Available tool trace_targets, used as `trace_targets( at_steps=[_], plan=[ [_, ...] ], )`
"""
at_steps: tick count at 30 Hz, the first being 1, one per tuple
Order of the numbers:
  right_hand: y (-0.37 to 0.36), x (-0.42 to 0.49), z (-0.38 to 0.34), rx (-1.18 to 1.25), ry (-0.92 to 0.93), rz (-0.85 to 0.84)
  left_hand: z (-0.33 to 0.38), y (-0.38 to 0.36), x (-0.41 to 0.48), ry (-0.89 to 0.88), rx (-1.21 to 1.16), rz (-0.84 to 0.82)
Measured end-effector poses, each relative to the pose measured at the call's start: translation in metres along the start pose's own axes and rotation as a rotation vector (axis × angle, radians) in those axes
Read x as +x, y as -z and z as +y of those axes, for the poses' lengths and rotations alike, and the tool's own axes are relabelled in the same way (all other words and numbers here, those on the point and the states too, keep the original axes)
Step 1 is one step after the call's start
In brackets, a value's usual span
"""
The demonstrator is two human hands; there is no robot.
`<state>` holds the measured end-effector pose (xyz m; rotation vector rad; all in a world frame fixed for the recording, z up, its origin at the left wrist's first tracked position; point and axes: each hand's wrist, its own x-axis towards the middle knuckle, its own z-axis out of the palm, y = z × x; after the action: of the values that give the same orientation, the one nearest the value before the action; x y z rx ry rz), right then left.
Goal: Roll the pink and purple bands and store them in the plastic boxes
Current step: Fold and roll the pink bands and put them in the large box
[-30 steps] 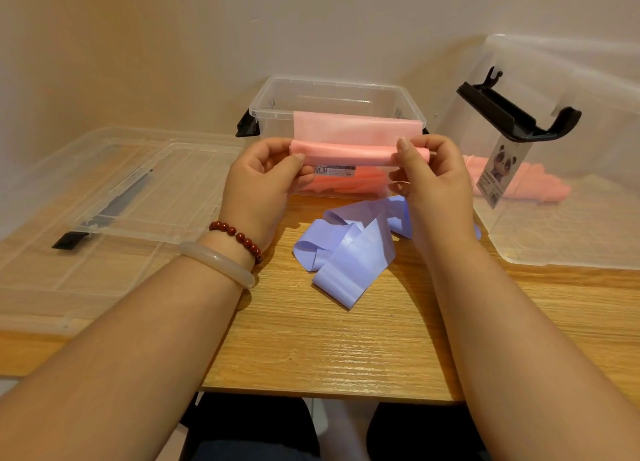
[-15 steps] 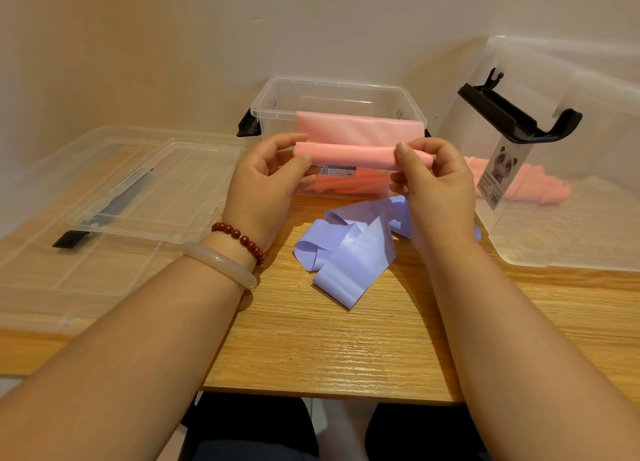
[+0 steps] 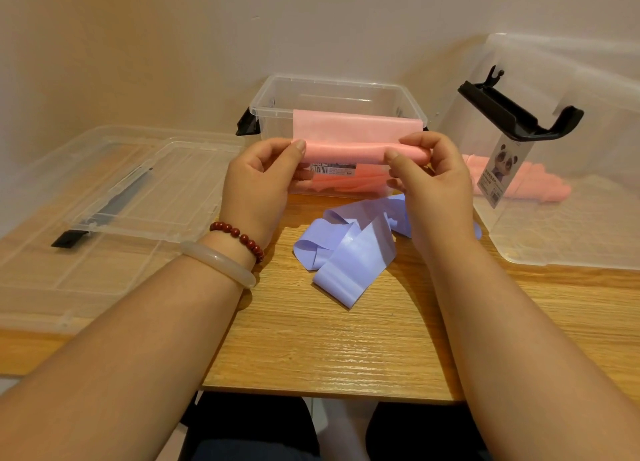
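Pink band (image 3: 349,150) sits at the middle of the frame, held up off the table (image 3: 329,349) between your two hands, just in front of the small clear box (image 3: 339,90). Its lower part is rolled into a tube lying left to right. A flat stretch rises from the roll and covers the box's near wall up to about the rim; whether it touches the box cannot be told.

Your left hand (image 3: 258,180) pinches the left end of the roll, thumb tip on the front and fingers curled behind. Your right hand (image 3: 429,180) grips the right end, thumb pressed on the front and fingers curled over the top. A red bead bracelet (image 3: 239,233) and a pale bangle (image 3: 218,263) ring your left wrist.

Your purple band (image 3: 349,256) lies unrolled in a loose, folded heap on the table, below the hands at the centre of the frame, partly hidden behind your right wrist.

More pink shows through the small box's near wall below the roll. At the right edge of the frame stands a large clear box (image 3: 571,218) with a black handle (image 3: 519,114) and a panda label (image 3: 502,166); pink bands (image 3: 540,183) show through its wall. Clear lids (image 3: 114,197) lie flat at the left of the frame.
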<state>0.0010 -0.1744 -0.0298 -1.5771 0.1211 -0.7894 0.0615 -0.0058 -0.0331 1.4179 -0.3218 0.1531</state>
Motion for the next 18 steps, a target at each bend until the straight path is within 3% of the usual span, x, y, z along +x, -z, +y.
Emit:
trace_targets(
  at_steps=[12,18],
  plan=[
    [-0.0009,0.0017,0.0019,-0.039,-0.011,0.028,0.0028,-0.0003,-0.0019,-0.030,-0.039,-0.042],
    [-0.0008,0.0029,0.0025,0.098,-0.076,-0.023,0.0018,-0.0013,0.0000,0.012,-0.038,0.010]
  ],
)
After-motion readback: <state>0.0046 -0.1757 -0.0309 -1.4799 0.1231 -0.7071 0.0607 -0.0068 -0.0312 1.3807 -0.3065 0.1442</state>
